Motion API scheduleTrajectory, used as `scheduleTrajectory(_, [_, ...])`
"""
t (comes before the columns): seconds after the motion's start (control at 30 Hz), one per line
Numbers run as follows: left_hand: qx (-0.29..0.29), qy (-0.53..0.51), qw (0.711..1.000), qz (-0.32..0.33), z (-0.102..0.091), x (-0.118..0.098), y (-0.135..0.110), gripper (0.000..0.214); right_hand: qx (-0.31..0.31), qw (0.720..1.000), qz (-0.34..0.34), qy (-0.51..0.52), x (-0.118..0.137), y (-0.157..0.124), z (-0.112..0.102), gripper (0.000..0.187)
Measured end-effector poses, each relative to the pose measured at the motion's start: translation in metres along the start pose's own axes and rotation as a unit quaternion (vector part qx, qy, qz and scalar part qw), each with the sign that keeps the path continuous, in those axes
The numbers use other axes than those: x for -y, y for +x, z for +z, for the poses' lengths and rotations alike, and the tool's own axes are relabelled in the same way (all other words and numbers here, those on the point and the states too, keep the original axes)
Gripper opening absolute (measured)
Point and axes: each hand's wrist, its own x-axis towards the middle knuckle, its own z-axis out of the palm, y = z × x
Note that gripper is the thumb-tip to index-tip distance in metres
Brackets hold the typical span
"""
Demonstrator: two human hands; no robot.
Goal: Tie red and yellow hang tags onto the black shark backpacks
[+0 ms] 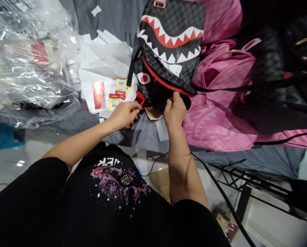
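A dark grey checkered backpack (191, 20) lies in front of me, with a red-and-white shark mouth and a red-pupilled eye printed on it. My right hand (175, 109) is closed at its near edge, thumb and fingers pinching beside the red-trimmed zipper opening. My left hand (126, 115) is pinched shut beside the bag's lower left; a thin red strip shows at its fingertips, but what it holds is unclear. A red object (140, 98) sits just behind those fingers. Left of the bag are a shiny red tag (98, 95) and a yellow-and-red label tag (114, 103) on white paper sheets (104, 55).
Clear plastic bags (19, 68) are heaped on the left of the grey-covered table (89, 17). Pink backpacks (220, 113) and dark bags crowd the right. A blue stool (4, 137) stands at the left; a black strap (225, 199) hangs toward the floor.
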Motion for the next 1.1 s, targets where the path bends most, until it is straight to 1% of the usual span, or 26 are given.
scheduleTrajectory(0.03, [-0.005, 0.037, 0.999, 0.007, 0.001, 0.000, 0.011, 0.024, -0.026, 0.999, -0.013, 0.021, -0.002, 0.001, -0.002, 0.048])
scheduleTrajectory(0.07, [-0.015, 0.077, 0.997, 0.015, 0.002, -0.001, 0.023, 0.026, -0.034, 0.998, -0.023, 0.045, -0.003, 0.003, -0.002, 0.046])
scheduleTrajectory(0.13, [-0.041, 0.151, 0.987, 0.026, 0.004, -0.001, 0.046, 0.029, -0.004, 0.997, -0.029, 0.069, -0.002, 0.005, 0.003, 0.041])
scheduleTrajectory(0.2, [-0.058, 0.217, 0.974, 0.031, 0.005, 0.000, 0.065, 0.032, 0.051, 0.998, -0.010, 0.033, 0.003, 0.010, 0.014, 0.037])
scheduleTrajectory(0.3, [-0.061, 0.290, 0.955, 0.026, 0.004, 0.002, 0.088, 0.035, 0.111, 0.991, 0.020, -0.070, 0.012, 0.017, 0.025, 0.031])
scheduleTrajectory(0.4, [-0.038, 0.329, 0.943, 0.021, 0.003, 0.005, 0.103, 0.038, 0.146, 0.982, 0.019, -0.115, 0.019, 0.024, 0.024, 0.028])
scheduleTrajectory(0.57, [0.006, 0.349, 0.937, 0.026, 0.003, 0.001, 0.113, 0.041, 0.163, 0.982, 0.000, -0.099, 0.015, 0.031, 0.010, 0.030])
scheduleTrajectory(0.67, [0.007, 0.336, 0.941, 0.025, 0.000, -0.001, 0.115, 0.040, 0.164, 0.984, -0.010, -0.071, 0.009, 0.031, 0.006, 0.035])
scheduleTrajectory(0.73, [0.001, 0.330, 0.944, 0.027, -0.001, 0.000, 0.116, 0.040, 0.169, 0.984, -0.008, -0.056, 0.006, 0.031, 0.006, 0.037])
scheduleTrajectory(0.83, [0.008, 0.330, 0.943, 0.042, 0.000, 0.002, 0.119, 0.040, 0.169, 0.985, -0.008, -0.031, 0.003, 0.032, 0.009, 0.036])
scheduleTrajectory(1.03, [0.037, 0.306, 0.950, 0.048, 0.001, 0.007, 0.126, 0.040, 0.148, 0.989, -0.022, 0.012, -0.009, 0.035, 0.018, 0.033])
scheduleTrajectory(1.1, [0.041, 0.297, 0.952, 0.058, 0.001, 0.011, 0.125, 0.039, 0.141, 0.989, -0.026, 0.040, -0.013, 0.038, 0.018, 0.032])
